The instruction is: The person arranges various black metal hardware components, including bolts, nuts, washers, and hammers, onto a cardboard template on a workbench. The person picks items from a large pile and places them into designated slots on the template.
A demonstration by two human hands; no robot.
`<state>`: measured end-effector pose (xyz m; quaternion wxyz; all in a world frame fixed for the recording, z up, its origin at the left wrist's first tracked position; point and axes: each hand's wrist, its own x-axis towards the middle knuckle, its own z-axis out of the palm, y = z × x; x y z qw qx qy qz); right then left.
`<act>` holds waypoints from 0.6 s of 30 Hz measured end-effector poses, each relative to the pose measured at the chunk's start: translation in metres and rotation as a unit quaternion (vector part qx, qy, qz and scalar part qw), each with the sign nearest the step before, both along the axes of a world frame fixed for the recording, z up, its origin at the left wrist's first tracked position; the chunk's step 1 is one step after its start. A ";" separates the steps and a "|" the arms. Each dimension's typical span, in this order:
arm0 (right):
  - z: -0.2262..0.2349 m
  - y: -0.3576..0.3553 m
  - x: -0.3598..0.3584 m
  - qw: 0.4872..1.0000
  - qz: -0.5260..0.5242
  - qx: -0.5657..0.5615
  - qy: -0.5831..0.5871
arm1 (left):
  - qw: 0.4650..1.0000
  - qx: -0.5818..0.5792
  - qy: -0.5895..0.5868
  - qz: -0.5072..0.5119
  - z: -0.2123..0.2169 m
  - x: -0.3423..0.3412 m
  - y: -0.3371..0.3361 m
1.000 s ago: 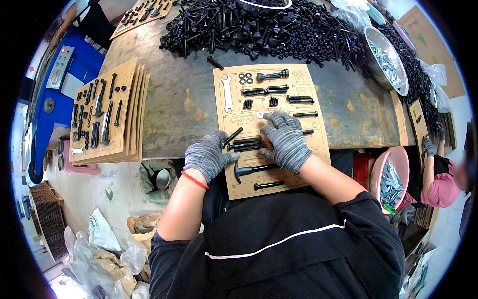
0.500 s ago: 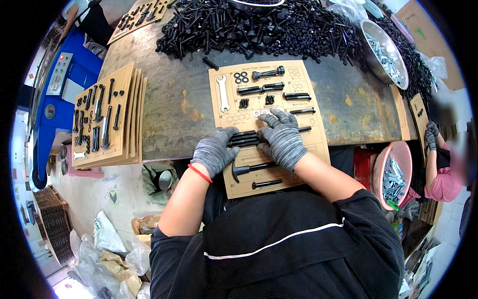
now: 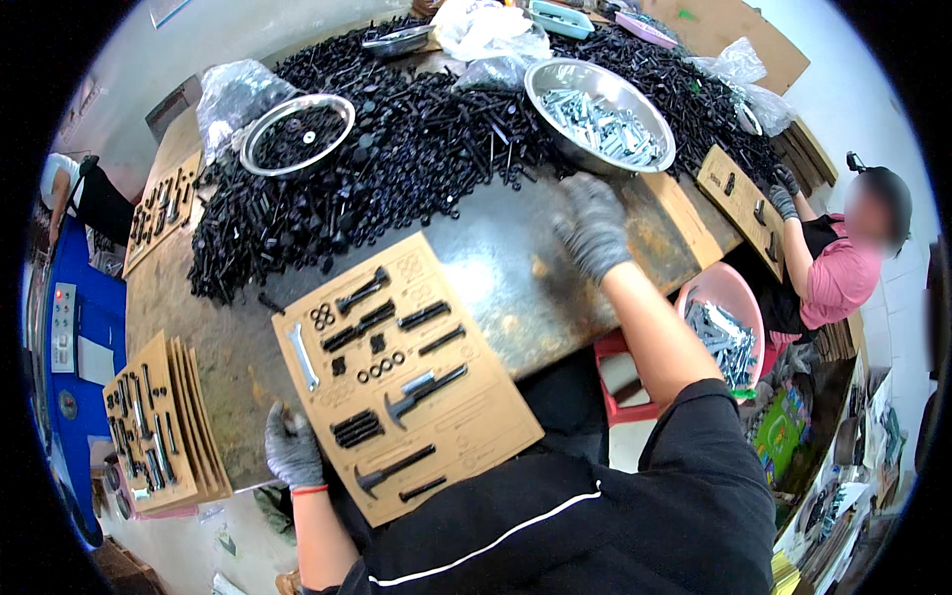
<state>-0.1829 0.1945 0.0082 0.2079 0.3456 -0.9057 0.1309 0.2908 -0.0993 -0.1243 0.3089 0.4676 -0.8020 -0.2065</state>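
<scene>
A tan cardboard sheet lies tilted at the table's front edge, with printed outlines and black hardware on it. It carries a silver wrench, black bolts, a row of washers, a group of short black bolts and a T-shaped black part. My gloved left hand is beside the sheet's left edge, fingers bent but apart. Out over the table, my gloved right hand is open just in front of a metal bowl of silver fasteners.
A large heap of black bolts and nuts covers the table's back, with a smaller metal bowl on it. Filled cardboard sheets stand at left. A pink basin holds silver parts at right, near another person.
My right hand has left the sheet and reached toward the metal bowl. My left hand has moved off the bolts to the sheet's left edge. The view has swung right.
</scene>
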 end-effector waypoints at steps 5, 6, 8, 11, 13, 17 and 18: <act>0.050 0.010 -0.170 0.959 -0.162 0.046 -0.228 | 0.996 0.084 -0.018 0.036 0.021 -0.010 0.008; 0.045 0.014 -0.201 0.959 -0.155 0.091 -0.217 | 0.998 0.051 0.005 0.028 0.014 -0.008 0.006; 0.015 0.023 -0.254 0.961 -0.176 0.109 -0.183 | 0.998 -0.017 0.053 0.008 -0.008 -0.004 -0.004; 0.003 -0.001 -0.282 0.956 -0.181 0.163 -0.161 | 0.998 -0.048 0.037 0.017 -0.004 -0.004 0.001; 0.002 -0.007 -0.291 0.942 -0.169 0.245 -0.154 | 0.999 -0.018 0.023 0.023 0.006 -0.005 0.006; 0.020 -0.004 -0.301 0.950 -0.123 0.247 -0.147 | 1.000 -0.012 0.016 0.016 0.005 -0.010 0.006; 0.021 0.001 -0.296 0.979 -0.089 0.127 -0.135 | 0.999 -0.020 0.022 0.015 -0.001 -0.007 0.005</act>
